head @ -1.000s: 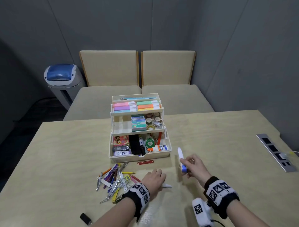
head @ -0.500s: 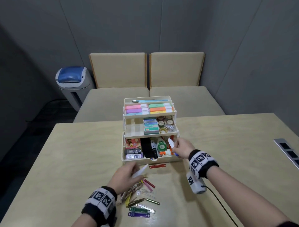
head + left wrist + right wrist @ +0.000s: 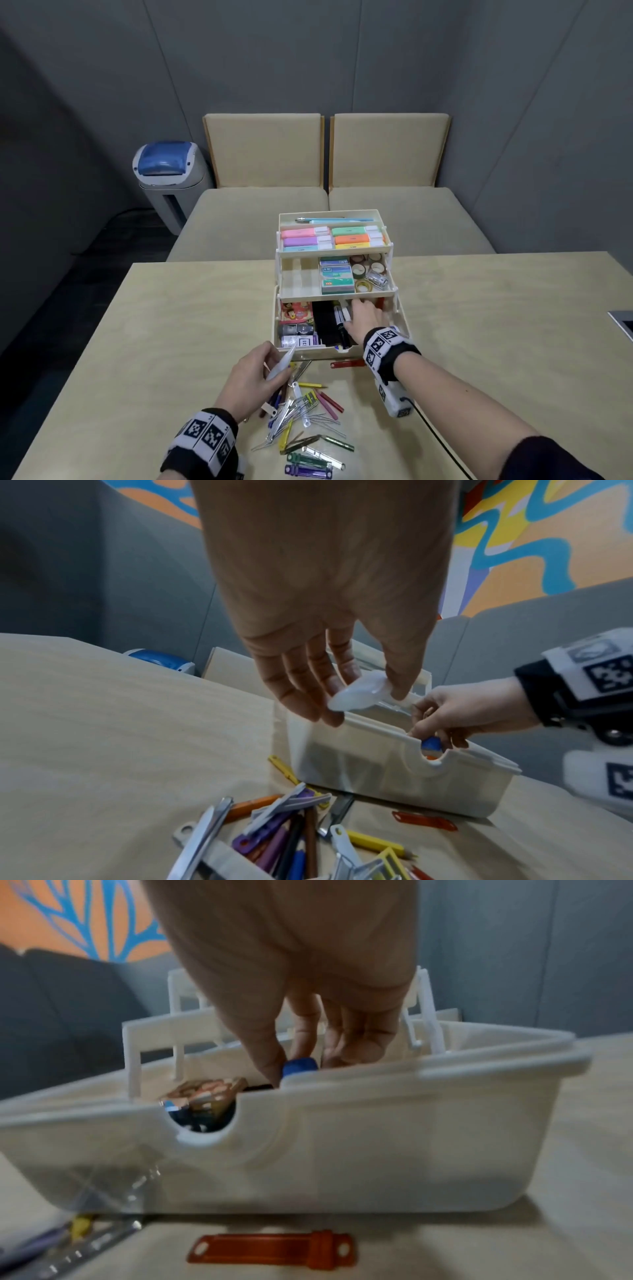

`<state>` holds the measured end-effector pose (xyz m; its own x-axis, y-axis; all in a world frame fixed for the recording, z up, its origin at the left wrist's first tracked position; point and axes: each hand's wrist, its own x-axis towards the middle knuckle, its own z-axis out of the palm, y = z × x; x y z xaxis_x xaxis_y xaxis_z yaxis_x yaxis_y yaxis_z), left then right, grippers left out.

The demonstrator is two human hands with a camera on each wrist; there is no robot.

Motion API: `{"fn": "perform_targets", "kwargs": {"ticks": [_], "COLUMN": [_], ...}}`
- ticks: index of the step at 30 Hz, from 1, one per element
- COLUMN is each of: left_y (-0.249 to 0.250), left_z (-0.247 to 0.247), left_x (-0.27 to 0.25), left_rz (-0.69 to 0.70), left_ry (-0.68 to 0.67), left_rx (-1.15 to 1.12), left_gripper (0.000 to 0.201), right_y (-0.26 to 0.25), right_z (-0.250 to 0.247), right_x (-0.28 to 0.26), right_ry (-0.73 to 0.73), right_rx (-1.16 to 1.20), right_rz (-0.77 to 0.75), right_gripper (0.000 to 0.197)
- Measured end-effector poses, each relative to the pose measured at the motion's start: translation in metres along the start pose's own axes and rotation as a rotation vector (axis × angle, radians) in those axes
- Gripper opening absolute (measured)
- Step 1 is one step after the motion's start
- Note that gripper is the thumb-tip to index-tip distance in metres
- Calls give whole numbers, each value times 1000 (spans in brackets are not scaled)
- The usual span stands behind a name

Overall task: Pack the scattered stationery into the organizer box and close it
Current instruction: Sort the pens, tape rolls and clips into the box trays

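The cream organizer box (image 3: 297, 278) stands open in three tiers at the table's far middle. My right hand (image 3: 362, 314) reaches into its bottom compartment and pinches a white pen by its blue cap (image 3: 299, 1068), low behind the front wall (image 3: 377, 1137). My left hand (image 3: 262, 371) hovers at the box's front left corner, pinching a translucent white pen-shaped piece (image 3: 359, 693) between thumb and fingers. A pile of scattered clips, pencils and fasteners (image 3: 305, 411) lies on the table under and right of that hand. A red clip (image 3: 270, 1252) lies just in front of the box.
The upper trays hold highlighters (image 3: 308, 238), staple boxes (image 3: 337, 279) and tape rolls (image 3: 371, 265). A bench seat (image 3: 260, 219) and a blue-lidded bin (image 3: 164, 164) stand beyond the table. A socket panel (image 3: 621, 325) sits at the right edge.
My right hand carried the blue-capped pen from the table right of the box into the bottom compartment. My left hand lifted the white piece off the table toward the box front.
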<state>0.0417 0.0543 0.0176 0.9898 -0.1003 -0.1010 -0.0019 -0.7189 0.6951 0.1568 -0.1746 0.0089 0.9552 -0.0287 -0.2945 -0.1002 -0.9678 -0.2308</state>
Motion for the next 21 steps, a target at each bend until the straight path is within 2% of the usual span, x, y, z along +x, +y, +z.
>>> {"fn": "perform_targets", "kwargs": {"ticks": [3, 13, 18, 21], "left_y": [-3, -10, -11, -13], "left_z": [-1, -5, -3, 3], "left_x": [0, -2, -2, -6], "left_rz": [-9, -60, -140, -204], "left_ry": [9, 10, -2, -69], "left_rx": [-7, 3, 18, 7], "left_gripper": [23, 22, 7, 11], "right_y": [0, 1, 6, 10], "right_z": [6, 10, 3, -4], "right_x": [4, 12, 2, -23], "right_ry": [-24, -32, -13, 92], "right_rx": [13, 98, 111, 91], "right_rz": [7, 139, 91, -53], "right_gripper": [40, 31, 31, 21]}}
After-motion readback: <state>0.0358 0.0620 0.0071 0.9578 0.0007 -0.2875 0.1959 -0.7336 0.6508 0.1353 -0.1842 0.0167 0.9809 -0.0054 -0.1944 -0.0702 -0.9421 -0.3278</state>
